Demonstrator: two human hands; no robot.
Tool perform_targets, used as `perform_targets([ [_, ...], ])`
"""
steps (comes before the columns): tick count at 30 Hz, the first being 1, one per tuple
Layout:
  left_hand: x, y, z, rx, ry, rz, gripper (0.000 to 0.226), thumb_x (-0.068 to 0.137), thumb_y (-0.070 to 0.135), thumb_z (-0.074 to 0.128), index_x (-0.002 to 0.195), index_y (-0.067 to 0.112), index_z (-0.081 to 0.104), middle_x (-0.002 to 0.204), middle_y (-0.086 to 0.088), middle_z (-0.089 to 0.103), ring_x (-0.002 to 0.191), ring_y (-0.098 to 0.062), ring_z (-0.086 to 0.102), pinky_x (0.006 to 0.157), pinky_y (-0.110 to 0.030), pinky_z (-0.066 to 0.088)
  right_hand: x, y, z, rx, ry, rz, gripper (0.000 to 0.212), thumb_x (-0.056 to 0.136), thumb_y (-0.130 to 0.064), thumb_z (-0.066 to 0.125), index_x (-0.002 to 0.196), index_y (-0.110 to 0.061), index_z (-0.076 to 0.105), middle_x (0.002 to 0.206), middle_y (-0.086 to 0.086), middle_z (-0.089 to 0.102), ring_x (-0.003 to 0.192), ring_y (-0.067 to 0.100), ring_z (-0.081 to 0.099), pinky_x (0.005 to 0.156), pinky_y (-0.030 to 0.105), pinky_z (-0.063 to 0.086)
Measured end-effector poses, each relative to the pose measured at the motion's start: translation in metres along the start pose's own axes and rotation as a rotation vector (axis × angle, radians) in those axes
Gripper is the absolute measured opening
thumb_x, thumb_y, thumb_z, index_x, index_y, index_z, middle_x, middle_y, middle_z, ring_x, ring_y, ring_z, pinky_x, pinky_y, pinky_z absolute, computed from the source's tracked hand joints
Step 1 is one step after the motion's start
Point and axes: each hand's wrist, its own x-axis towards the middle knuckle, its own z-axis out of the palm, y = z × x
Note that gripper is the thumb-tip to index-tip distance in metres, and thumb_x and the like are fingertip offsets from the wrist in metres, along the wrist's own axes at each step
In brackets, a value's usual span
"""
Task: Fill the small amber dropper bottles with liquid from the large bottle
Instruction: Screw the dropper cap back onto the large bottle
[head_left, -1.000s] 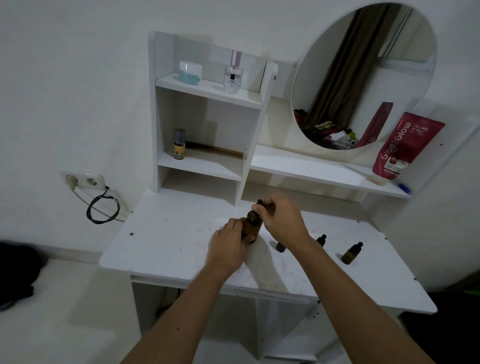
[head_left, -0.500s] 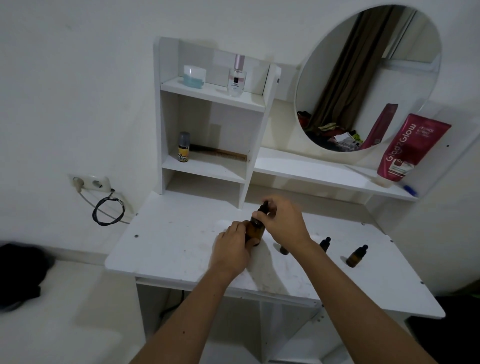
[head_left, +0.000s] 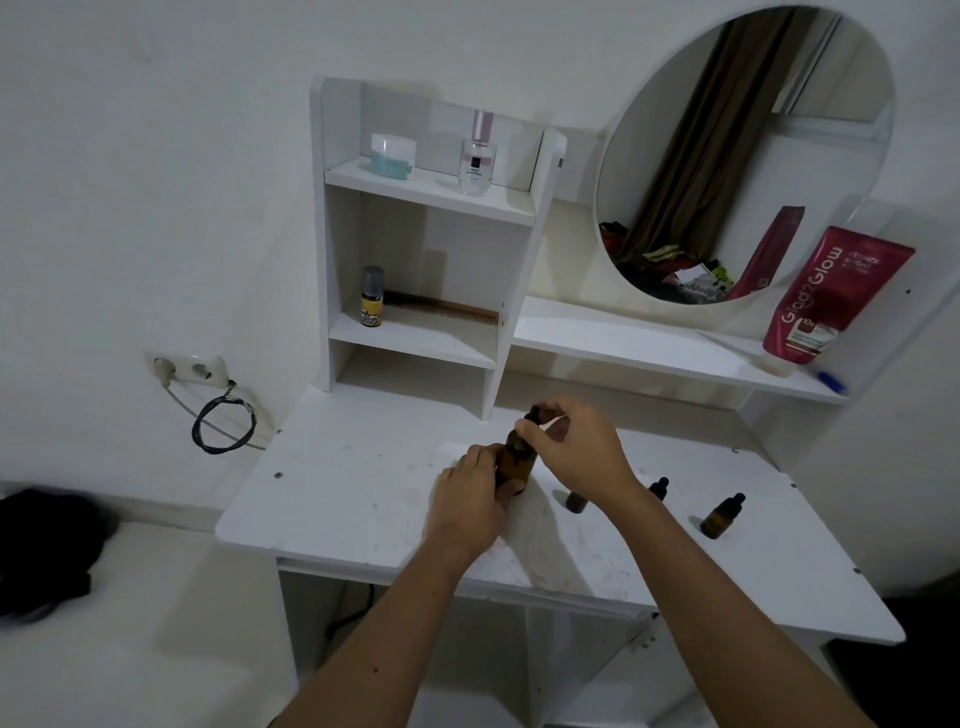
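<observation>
Gripping large bottle (head_left: 518, 462) still, right hand (head_left: 574, 447) raised

Two hands working a large amber bottle on a white desk

The left hand (head_left: 470, 499) is gripping the large amber bottle (head_left: 517, 462) near the desk's (head_left: 337, 493) middle, while the right hand (head_left: 571, 447) is pinching its dark cap (head_left: 535, 414) from above — three small dropper bottles are standing toward the right edge: one (head_left: 575, 501) partly hidden under the right wrist, one (head_left: 658, 487) just past it, one (head_left: 721, 516) further right.
</observation>
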Motion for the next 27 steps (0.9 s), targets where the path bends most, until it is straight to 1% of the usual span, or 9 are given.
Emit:
perform_targets([
  [3,-0.001,-0.001,0.001,0.012,0.008,0.013,0.037,0.103,0.041,0.054,0.135,0.022,0.052,0.128,0.002,0.060,0.108,-0.020,0.060,0.099,-0.037,0.047,-0.003,0.001,0.001,-0.015,-0.012,0.000,0.022,0.091,-0.036,0.076,0.105,-0.023,0.067,0.096,-0.005,0.071,0.085,0.009,0.067,0.068,0.016,0.048],
  [7,0.000,0.000,0.001,0.000,0.014,0.001,0.037,0.102,0.040,0.056,0.136,0.024,0.051,0.129,0.004,0.060,0.108,-0.018,0.060,0.100,-0.035,0.047,-0.003,0.006,0.002,-0.002,0.029,0.051,0.038,0.083,-0.051,0.080,0.107,-0.026,0.064,0.100,-0.010,0.064,0.085,0.005,0.063,0.069,0.020,0.048],
  [10,0.001,0.000,0.002,0.010,0.014,0.001,0.037,0.102,0.042,0.056,0.135,0.025,0.051,0.128,0.004,0.060,0.107,-0.018,0.060,0.099,-0.034,0.047,-0.003,0.007,0.002,0.033,0.000,0.010,0.030,0.095,-0.036,0.072,0.120,-0.021,0.068,0.110,-0.006,0.070,0.089,0.005,0.067,0.083,0.030,0.059],
  [12,0.000,-0.001,0.003,0.010,0.020,0.012,0.036,0.102,0.042,0.056,0.134,0.026,0.051,0.127,0.005,0.060,0.106,-0.017,0.060,0.098,-0.033,0.047,-0.004,0.008,0.002,0.017,-0.007,0.016,0.022,0.094,-0.032,0.073,0.111,-0.018,0.071,0.103,-0.006,0.073,0.086,0.006,0.067,0.084,0.033,0.060],
  [15,0.000,-0.002,0.003,0.014,0.031,0.008,0.036,0.102,0.041,0.056,0.135,0.027,0.051,0.128,0.005,0.061,0.107,-0.017,0.061,0.099,-0.034,0.048,-0.003,0.011,0.001,0.022,0.031,0.062,0.025,0.088,-0.041,0.079,0.098,-0.022,0.067,0.092,-0.008,0.069,0.083,0.009,0.066,0.071,0.024,0.054],
  [17,0.001,-0.002,0.003,0.013,0.028,0.001,0.038,0.102,0.042,0.057,0.135,0.027,0.050,0.128,0.005,0.061,0.107,-0.017,0.061,0.099,-0.034,0.049,-0.003,0.010,0.001,0.048,0.012,0.050,0.026,0.092,-0.039,0.075,0.111,-0.024,0.067,0.102,-0.009,0.070,0.085,0.006,0.067,0.071,0.020,0.052],
  [20,0.001,-0.002,0.005,0.009,0.024,0.000,0.037,0.102,0.043,0.056,0.135,0.028,0.050,0.129,0.006,0.061,0.108,-0.017,0.061,0.100,-0.035,0.049,-0.003,0.009,0.001,0.066,-0.029,-0.004,0.029,0.098,-0.029,0.069,0.126,-0.020,0.067,0.115,-0.007,0.072,0.092,0.006,0.069,0.084,0.028,0.059],
  [24,0.001,-0.002,0.005,0.013,0.027,-0.013,0.038,0.101,0.042,0.058,0.135,0.027,0.050,0.128,0.006,0.061,0.107,-0.016,0.061,0.100,-0.034,0.049,0.001,0.009,0.000,0.047,0.018,0.071,0.027,0.087,-0.044,0.079,0.099,-0.022,0.070,0.092,-0.006,0.071,0.083,0.008,0.066,0.071,0.021,0.052],
  [27,0.002,-0.003,0.006,0.021,0.029,-0.023,0.038,0.100,0.043,0.059,0.134,0.027,0.050,0.127,0.007,0.061,0.105,-0.015,0.060,0.098,-0.033,0.049,0.001,0.010,-0.002,0.072,0.020,0.063,0.028,0.090,-0.044,0.075,0.110,-0.025,0.069,0.102,-0.010,0.071,0.084,0.002,0.066,0.069,0.016,0.048],
])
